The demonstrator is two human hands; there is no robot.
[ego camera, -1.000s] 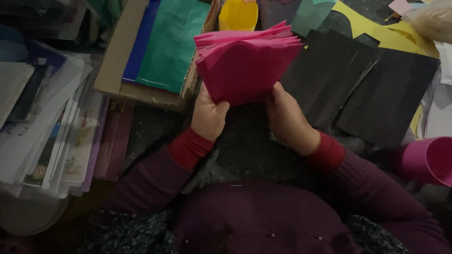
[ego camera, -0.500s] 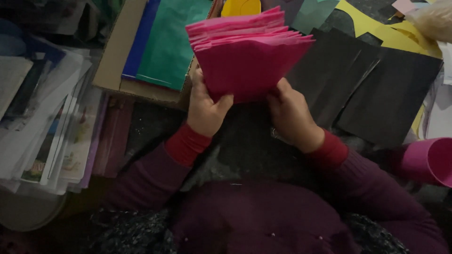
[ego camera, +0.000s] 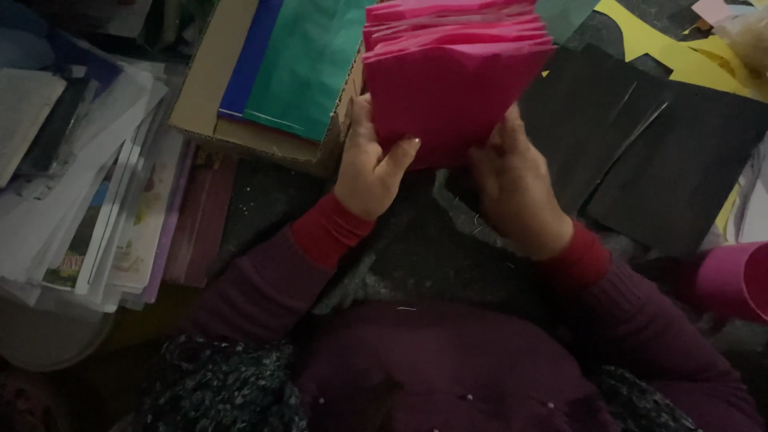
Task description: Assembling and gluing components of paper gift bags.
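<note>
A thick stack of folded pink paper sheets (ego camera: 452,76) is held upright in front of me, its layered top edges fanned slightly. My left hand (ego camera: 370,164) grips the stack's lower left corner, thumb laid across the front sheet. On the lower right side my right hand (ego camera: 512,188) clasps the bottom of the same stack, fingers behind it. Both wrists show red cuffs under dark maroon sleeves.
Black paper sheets (ego camera: 640,152) lie to the right over yellow paper (ego camera: 680,60). A cardboard box (ego camera: 204,104) at upper left holds green sheets (ego camera: 308,64) and blue sheets (ego camera: 248,56). Stacked papers and booklets (ego camera: 88,192) fill the left. A pink cup (ego camera: 736,280) sits at the right edge.
The pink stack has risen and come closer to the camera, with both hands still gripping its lower edge.
</note>
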